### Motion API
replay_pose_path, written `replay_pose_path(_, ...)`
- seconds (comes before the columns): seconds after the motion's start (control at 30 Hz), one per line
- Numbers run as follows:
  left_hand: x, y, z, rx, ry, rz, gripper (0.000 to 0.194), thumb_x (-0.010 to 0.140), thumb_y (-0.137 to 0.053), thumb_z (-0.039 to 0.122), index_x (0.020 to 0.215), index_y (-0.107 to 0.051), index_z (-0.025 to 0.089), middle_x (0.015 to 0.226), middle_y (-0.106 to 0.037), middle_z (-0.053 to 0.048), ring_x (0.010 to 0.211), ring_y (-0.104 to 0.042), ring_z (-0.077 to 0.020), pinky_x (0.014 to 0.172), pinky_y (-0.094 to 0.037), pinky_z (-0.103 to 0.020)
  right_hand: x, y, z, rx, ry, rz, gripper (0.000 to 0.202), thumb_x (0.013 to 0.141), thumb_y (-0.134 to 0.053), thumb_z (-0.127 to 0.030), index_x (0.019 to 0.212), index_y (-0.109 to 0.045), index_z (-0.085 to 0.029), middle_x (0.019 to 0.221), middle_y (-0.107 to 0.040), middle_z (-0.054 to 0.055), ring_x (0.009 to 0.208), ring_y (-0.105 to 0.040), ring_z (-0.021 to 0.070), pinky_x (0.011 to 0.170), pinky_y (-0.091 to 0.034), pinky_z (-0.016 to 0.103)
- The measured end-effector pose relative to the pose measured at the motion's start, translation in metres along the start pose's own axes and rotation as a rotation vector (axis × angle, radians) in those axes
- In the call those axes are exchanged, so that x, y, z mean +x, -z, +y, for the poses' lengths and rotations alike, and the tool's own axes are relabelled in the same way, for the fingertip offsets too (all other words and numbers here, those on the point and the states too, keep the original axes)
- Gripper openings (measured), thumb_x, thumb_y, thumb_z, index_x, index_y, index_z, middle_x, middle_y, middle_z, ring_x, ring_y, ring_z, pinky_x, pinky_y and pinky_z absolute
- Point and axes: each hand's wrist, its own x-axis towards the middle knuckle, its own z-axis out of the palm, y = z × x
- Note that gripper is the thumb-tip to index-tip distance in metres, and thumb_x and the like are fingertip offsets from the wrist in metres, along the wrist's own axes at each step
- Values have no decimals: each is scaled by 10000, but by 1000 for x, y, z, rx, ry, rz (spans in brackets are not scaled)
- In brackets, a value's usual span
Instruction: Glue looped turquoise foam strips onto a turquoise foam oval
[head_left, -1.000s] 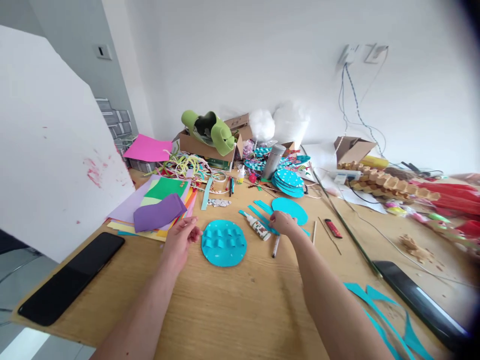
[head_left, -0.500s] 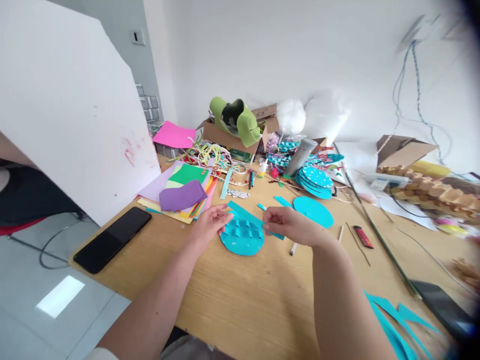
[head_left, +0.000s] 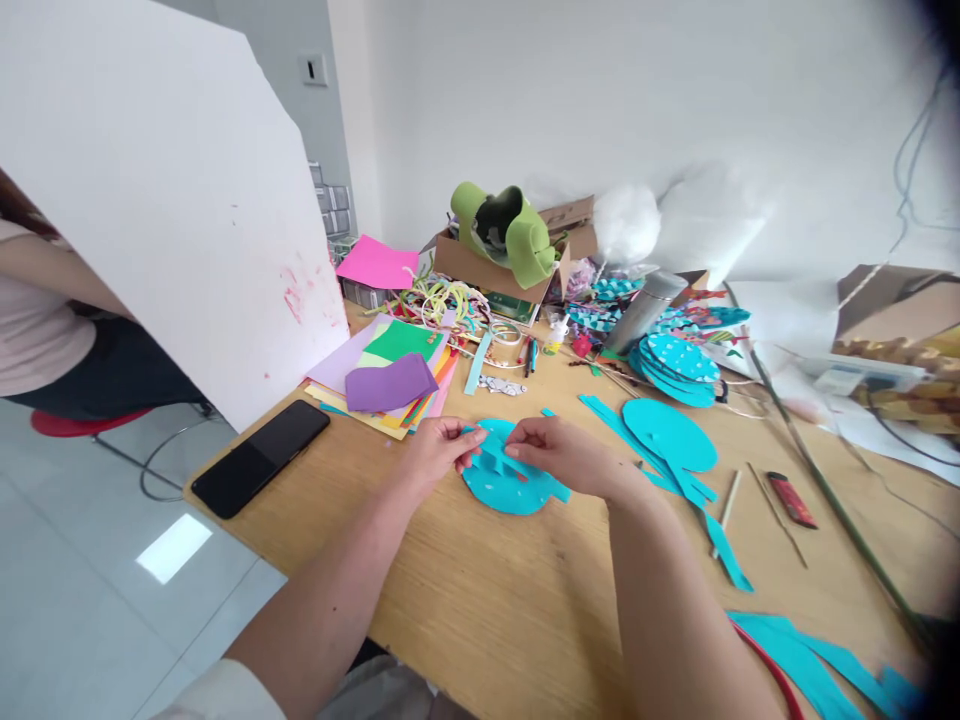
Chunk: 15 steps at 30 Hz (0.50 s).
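A round blue felt piece (head_left: 510,492) with white dots lies on the wooden table (head_left: 465,600). Across its upper part runs a blue felt strip (head_left: 556,489), its end sticking out past the right edge. My left hand (head_left: 448,445) pinches the blue felt at the upper left, thumb against fingers. My right hand (head_left: 541,447) is closed on the felt strip near the top of the disc. Which layers each hand holds is partly hidden by the fingers.
A black phone (head_left: 261,458) lies left, near coloured sheets (head_left: 390,384). Plain blue felt (head_left: 671,435), sticks and a red lighter (head_left: 792,500) lie right. Behind stand a steel flask (head_left: 646,312) and a box (head_left: 487,263). A seated person (head_left: 52,320) is at far left.
The view has swung left. My right hand has come closer to my left, over the disc. More blue strips now lie beside the plain disc, and red cord shows by my right arm.
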Motion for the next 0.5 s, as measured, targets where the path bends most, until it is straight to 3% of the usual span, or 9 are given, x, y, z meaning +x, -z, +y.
replay_pose_path(0.13,-2,2,-1,26,26,-47,385,672,-726,517,707,-676,137,587,-625,-22,442,-491,-91,419,-342,-223,2,-4,-6,-43,-77,67,146,830,-482,-297,712,-516,-218,568,-567,-21,505,-566,128,457,-368,232)
replay_pose_path(0.23,-3,7,0,81,1,48,405,711,-700,481,924,-680,137,655,-648,-29,461,-510,-106,419,-342,-226,2,-2,-4,-230,-20,82,146,814,-475,-223,687,-544,-212,624,-605,1,535,-532,121,483,-345,239)
replay_pose_path(0.4,-16,16,3,397,-220,246,282,779,-652,299,1024,-664,159,824,-687,-73,702,-616,-175,638,-457,-275,7,-5,6,-374,47,-26,144,807,-482,-201,705,-584,-210,711,-650,19,630,-552,145,561,-348,263)
replay_pose_path(0.5,-33,18,-4,532,-369,261,440,818,-576,180,1256,-556,207,955,-706,-74,852,-625,-200,784,-446,-302,11,-7,11,-372,39,-91,142,806,-488,-202,696,-579,-205,709,-653,24,645,-563,152,574,-351,267)
